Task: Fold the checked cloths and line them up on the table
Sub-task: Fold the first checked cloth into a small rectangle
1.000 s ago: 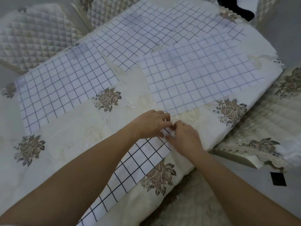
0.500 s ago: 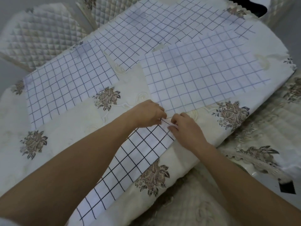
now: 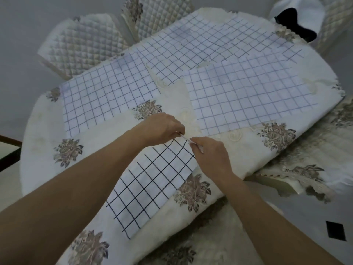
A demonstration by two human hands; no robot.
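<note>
A white cloth with a dark check [image 3: 150, 184] lies near the table's front edge, partly under my left forearm. My left hand [image 3: 162, 127] and my right hand [image 3: 210, 155] meet at its far corner, and both pinch the cloth's edge there with curled fingers. Three more checked cloths lie flat farther back: one at the left [image 3: 107, 100], one at the right [image 3: 248, 96] and a longer one behind them [image 3: 206, 43].
The table wears a cream cover with brown flower prints [image 3: 277, 134]. Quilted chair backs [image 3: 84, 44] stand behind it. Another covered seat [image 3: 309, 169] stands at the right, and a black and white item [image 3: 298, 23] lies at the far right corner.
Both hands have stayed together on the near cloth's far corner and shifted slightly away from me. The view has pulled back, so more of the table and chairs shows.
</note>
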